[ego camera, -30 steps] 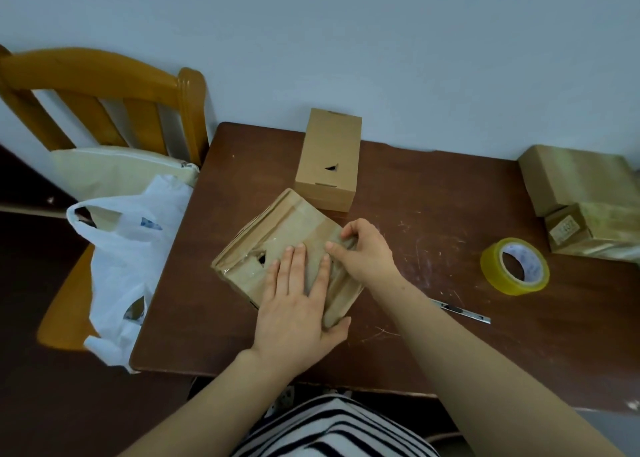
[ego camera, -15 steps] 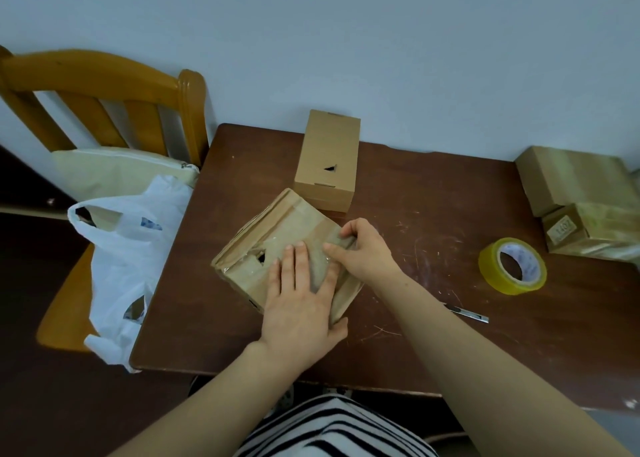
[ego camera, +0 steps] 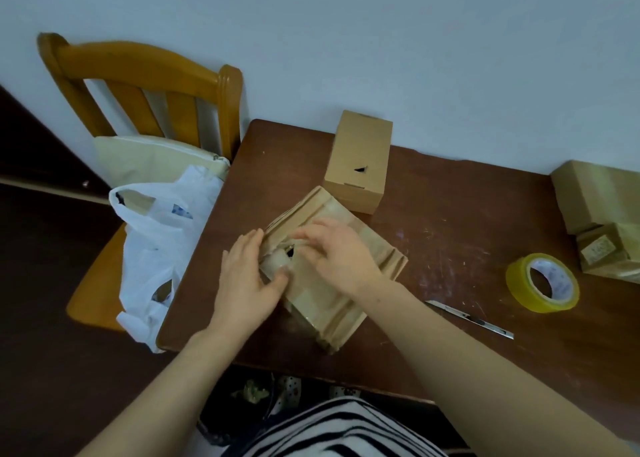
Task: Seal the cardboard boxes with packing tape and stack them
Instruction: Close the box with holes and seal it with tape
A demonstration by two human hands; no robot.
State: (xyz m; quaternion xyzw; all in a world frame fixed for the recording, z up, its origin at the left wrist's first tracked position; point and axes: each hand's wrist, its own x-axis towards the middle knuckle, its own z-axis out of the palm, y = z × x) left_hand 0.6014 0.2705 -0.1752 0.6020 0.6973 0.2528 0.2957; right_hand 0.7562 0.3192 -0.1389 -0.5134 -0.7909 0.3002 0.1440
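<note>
Shifted since a second ago from lying flat on the lid to working at the left end of the taped box (ego camera: 374, 259): left hand (ego camera: 247, 283) down along that end, right hand (ego camera: 337, 249) across to the dark hole in the lid.

Working on a dark wooden table (ego camera: 467, 221), with a wooden chair (ego camera: 138, 72) and a white plastic bag (ego camera: 156, 245) just off its left edge. Could shove the taped box over that edge by pressing harder leftward, given its place near the front left corner.

Against the wall, just behind the box in hand, an untaped box (ego camera: 360, 166) standing on end; could topple it with a careless turn. At far right, a stack of sealed boxes (ego camera: 595, 197), well apart and out of harm.

With the left hand, bracing: fingers straight against the box's end, thumb pressing shiny tape down, gripping nothing. With the right hand, fingers bent onto the lid, blurred by motion; cannot tell whether pinching tape or only rubbing it.

Probably smoothing the strip. Could trap wrinkles or peel the loose end by rubbing too fast, leaving the flap unsealed for stacking.

To the right, a tape roll (ego camera: 542, 282), not close to either hand. Just beyond the right forearm, a utility knife (ego camera: 471, 319); could sweep it to the floor on drawing the arm back.
</note>
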